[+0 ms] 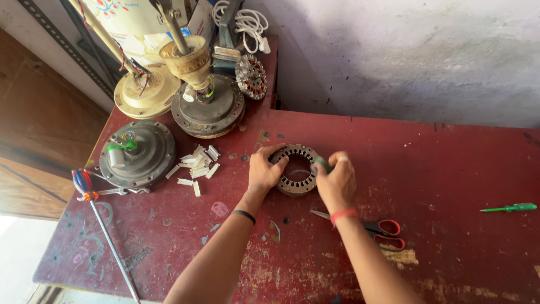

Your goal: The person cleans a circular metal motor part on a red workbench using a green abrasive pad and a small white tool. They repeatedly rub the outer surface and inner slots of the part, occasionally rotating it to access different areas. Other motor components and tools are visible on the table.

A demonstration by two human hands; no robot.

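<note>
At mid-bench, we gripped the slotted stator ring [296,169] lying flat on the red table [450,169], left hand [263,171] clasping its left rim, right hand [336,180] its right, scissors [382,231] just beside our right wrist.

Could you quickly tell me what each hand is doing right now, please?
Left hand: closed on the rim of the round slotted grey metal ring.
Right hand: closed on the ring's opposite side, pinching something small and green.

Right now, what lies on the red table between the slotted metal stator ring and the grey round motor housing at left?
In the head view, a scatter of small white strips lies between the slotted metal stator ring and the grey round motor housing.
</note>
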